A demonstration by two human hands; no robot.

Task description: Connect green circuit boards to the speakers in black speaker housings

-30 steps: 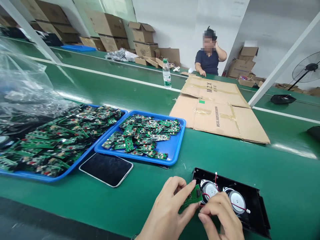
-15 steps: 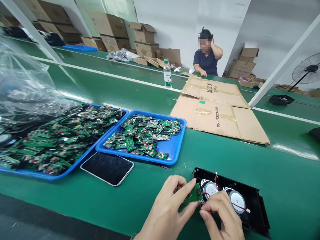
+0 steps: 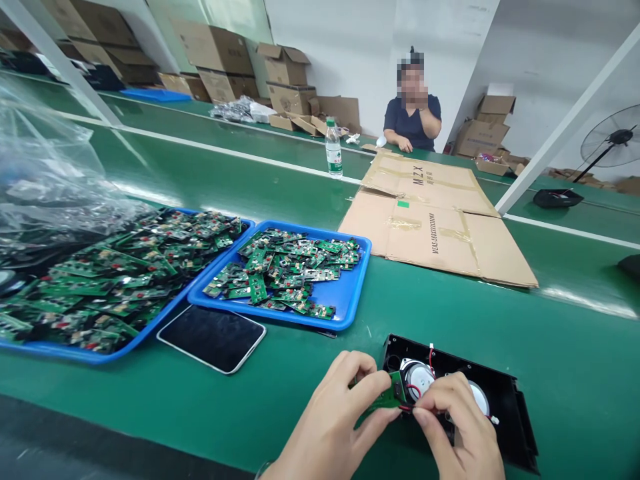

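Board (image 3: pixel 387 399) pinched in left hand (image 3: pixel 333 420) at left edge of black case (image 3: pixel 505 413), right hand (image 3: pixel 457 433) just right of board, fingertips closed on red wire (image 3: pixel 411 390), blue tray (image 3: pixel 350 300) beyond case.

Both hands are seen low in the head view, at about six o'clock. The left hand (image 3: pixel 333 420) is raised with its back upward, fingers curled and pinched toward three o'clock. The right hand (image 3: pixel 457 433) is set just beside it, fingers bent inward toward nine o'clock, fingertips nearly met with the left's.
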